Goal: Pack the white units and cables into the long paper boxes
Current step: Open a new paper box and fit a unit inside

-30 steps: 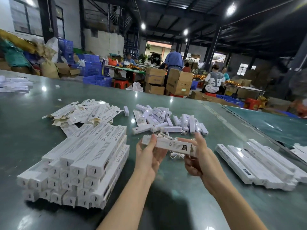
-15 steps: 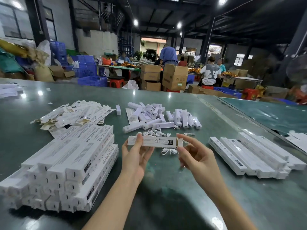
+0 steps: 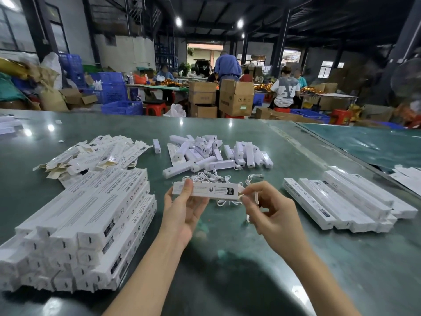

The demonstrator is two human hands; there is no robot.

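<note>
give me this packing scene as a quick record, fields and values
held item: long white paper box, level above the table
left hand: grips the box's left part
right hand: pinches the box's right end, a thin white cable behind its fingers
near left: big stack of closed boxes
far left: flat unfolded boxes
centre: loose white units; cable heap
right: row of boxes
surface: green table

A packing warehouse: stacked cardboard cartons (image 3: 235, 100), blue crates (image 3: 121, 107), workers at long tables (image 3: 227, 224).

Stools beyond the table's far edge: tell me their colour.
Red stools, seen in the head view, the only one given.
</note>
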